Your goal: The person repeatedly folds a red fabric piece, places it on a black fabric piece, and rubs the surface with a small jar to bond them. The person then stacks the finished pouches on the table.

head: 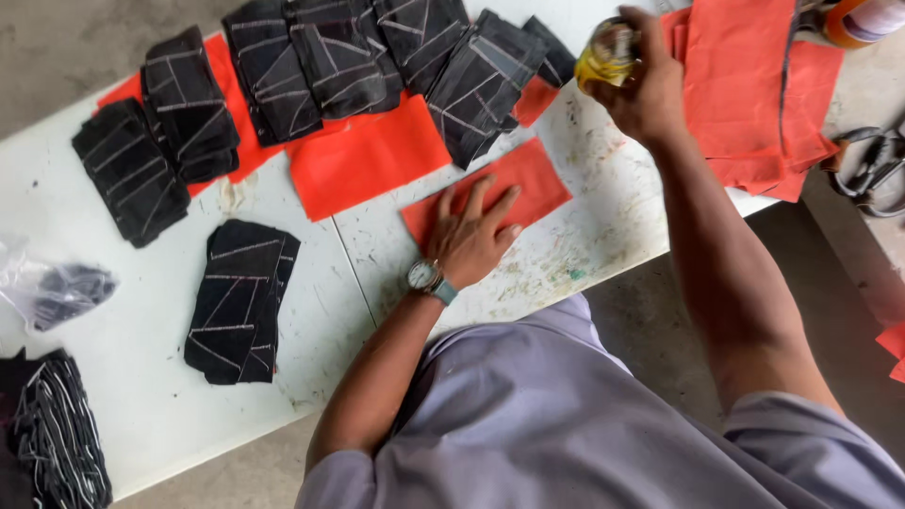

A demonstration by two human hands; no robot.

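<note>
**Left hand flat on red piece; right hand holds small yellow jar**

Containers. Right hand, top centre-right of frame, has its grip clamped around a small jar of clear material with yellowish contents; what the contents are cannot be told. The jar is held above the surface, tilted, its long axis running roughly toward upper right; its mouth is hidden by the fingers. At far left, a crumpled clear plastic bag lies on the surface with dark material inside. An orange-and-white container shows only partly at the top right corner.

Materials and shapes. Left hand, centre of frame, lies palm down with fingers spread apart, pressing on a red rectangular fabric piece; nothing is gripped. A wristwatch with a grey band sits on that wrist. The red piece is flat, matte, thin, its long axis running from lower left to upper right. A second, larger red piece lies just beside it to the left. A stack of red pieces sits at upper right, overhanging the edge. Black fabric pieces with pale stitched lines lie singly at centre left; more are fanned in overlapping rows across the top. The surface is white, scuffed and stained. Scissors rest at right edge.
</note>
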